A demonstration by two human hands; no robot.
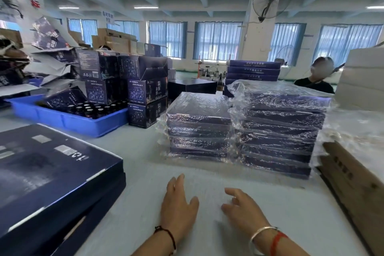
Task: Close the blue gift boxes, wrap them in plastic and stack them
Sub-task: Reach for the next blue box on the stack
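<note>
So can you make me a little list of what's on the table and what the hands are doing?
left hand: open, fingers spread, holding nothing
right hand: open, fingers loosely spread, holding nothing
unwrapped blue gift boxes: near left, closed, one on another
shorter wrapped stack: in front of the hands, plastic-wrapped boxes
taller wrapped stack: right beside the shorter one
blue tray: far left, holds small dark bottles
table: pale top
</note>
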